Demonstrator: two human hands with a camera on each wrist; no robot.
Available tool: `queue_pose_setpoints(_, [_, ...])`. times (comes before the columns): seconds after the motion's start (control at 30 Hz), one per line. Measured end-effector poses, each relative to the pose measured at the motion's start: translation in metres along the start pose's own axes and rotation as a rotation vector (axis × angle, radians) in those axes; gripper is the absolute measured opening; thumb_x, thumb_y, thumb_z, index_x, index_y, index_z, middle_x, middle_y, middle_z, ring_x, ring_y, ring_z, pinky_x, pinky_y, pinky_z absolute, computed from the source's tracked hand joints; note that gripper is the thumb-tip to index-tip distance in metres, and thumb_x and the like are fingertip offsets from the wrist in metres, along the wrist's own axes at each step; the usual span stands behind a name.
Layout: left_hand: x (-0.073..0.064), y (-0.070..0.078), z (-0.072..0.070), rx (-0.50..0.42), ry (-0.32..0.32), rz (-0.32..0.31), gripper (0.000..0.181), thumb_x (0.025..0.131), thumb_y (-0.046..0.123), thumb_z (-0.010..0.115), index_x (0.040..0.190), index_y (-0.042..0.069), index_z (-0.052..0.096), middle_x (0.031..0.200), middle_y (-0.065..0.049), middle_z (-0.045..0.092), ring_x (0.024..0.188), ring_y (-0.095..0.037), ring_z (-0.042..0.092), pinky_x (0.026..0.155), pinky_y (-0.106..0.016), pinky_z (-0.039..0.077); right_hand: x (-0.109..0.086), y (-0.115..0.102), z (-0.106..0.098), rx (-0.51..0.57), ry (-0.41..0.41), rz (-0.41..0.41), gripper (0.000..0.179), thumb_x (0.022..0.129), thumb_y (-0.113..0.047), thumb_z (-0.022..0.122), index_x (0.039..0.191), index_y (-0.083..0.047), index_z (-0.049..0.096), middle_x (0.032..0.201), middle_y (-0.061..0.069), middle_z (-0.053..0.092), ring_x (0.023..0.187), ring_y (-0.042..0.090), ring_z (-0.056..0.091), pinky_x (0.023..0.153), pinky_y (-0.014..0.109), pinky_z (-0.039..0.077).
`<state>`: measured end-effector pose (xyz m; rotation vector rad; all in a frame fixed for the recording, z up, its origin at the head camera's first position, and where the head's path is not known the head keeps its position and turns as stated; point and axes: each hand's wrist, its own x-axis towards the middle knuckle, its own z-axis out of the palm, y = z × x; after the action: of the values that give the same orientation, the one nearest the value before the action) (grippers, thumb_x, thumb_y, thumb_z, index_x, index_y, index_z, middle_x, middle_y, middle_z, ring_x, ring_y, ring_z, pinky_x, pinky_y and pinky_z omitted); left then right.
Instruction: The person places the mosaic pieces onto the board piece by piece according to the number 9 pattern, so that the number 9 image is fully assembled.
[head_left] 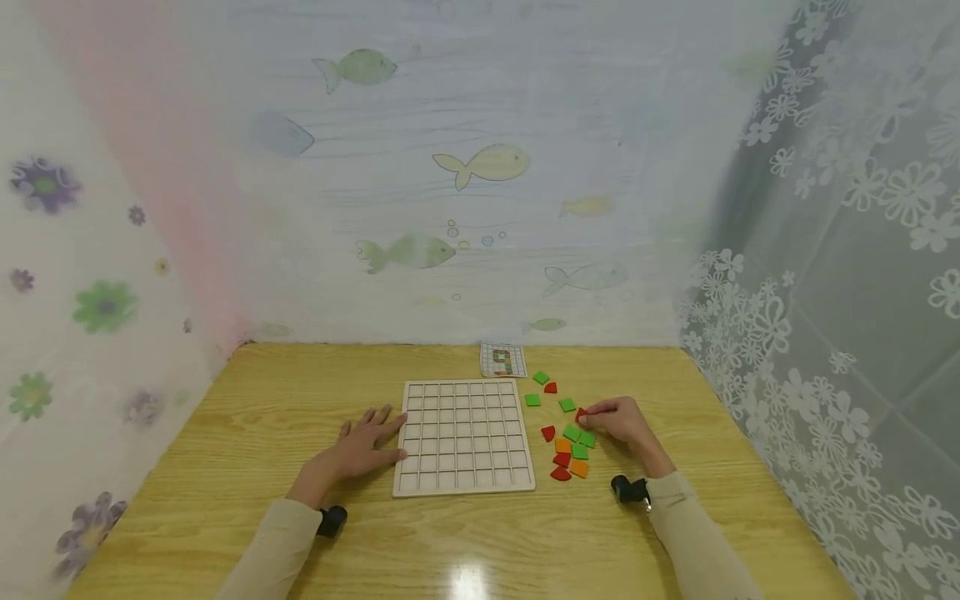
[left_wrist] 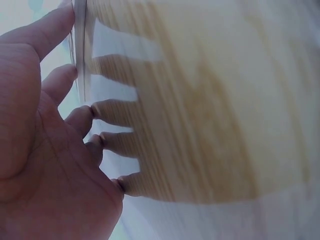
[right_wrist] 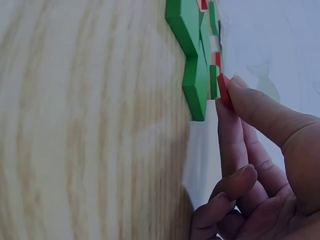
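Observation:
A pale wooden grid board [head_left: 465, 437] with bare square cells lies in the middle of the table. My left hand [head_left: 363, 446] rests flat on the table, its spread fingers touching the board's left edge; the left wrist view shows the fingertips [left_wrist: 60, 80] against that edge. Right of the board, my right hand [head_left: 621, 419] pinches a red quarter-circle tile [right_wrist: 225, 91] between thumb and forefinger, just above the table. Nearest to it are green square tiles [head_left: 587, 439], with orange tiles [head_left: 579, 468] and red quarter-circle tiles [head_left: 560, 474] lower in the scatter.
A printed pattern card [head_left: 503, 360] lies behind the board, near the wall. Several more green tiles [head_left: 541, 378] and a red tile [head_left: 551, 388] are scattered close to it. Patterned sheets hang behind the table [head_left: 315, 375] and on both sides.

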<state>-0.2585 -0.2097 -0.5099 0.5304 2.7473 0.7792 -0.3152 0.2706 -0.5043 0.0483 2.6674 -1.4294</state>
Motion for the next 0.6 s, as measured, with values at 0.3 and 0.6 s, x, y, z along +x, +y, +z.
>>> queue_pose_setpoints(0.3, [0.001, 0.000, -0.001, 0.009, 0.002, 0.004, 0.075, 0.101, 0.046, 0.061, 0.161, 0.010, 0.033, 0.167, -0.027, 0.014, 0.151, -0.055, 0.006, 0.111, -0.080, 0.000, -0.004, -0.005, 0.000, 0.006, -0.030, 0.000, 0.033, 0.092, -0.019, 0.077, 0.112, 0.007, 0.074, 0.116, 0.024, 0.070, 0.106, 0.034, 0.063, 0.087, 0.039, 0.052])
queue_pose_setpoints(0.6, [0.002, -0.004, 0.002, 0.010, 0.001, 0.004, 0.076, 0.101, 0.047, 0.061, 0.161, 0.011, 0.032, 0.167, -0.026, 0.013, 0.152, -0.055, 0.006, 0.111, -0.080, 0.000, -0.007, -0.012, 0.003, 0.026, -0.043, 0.008, 0.034, 0.093, -0.021, 0.075, 0.113, 0.006, 0.074, 0.117, 0.023, 0.069, 0.106, 0.031, 0.061, 0.081, 0.031, 0.048])
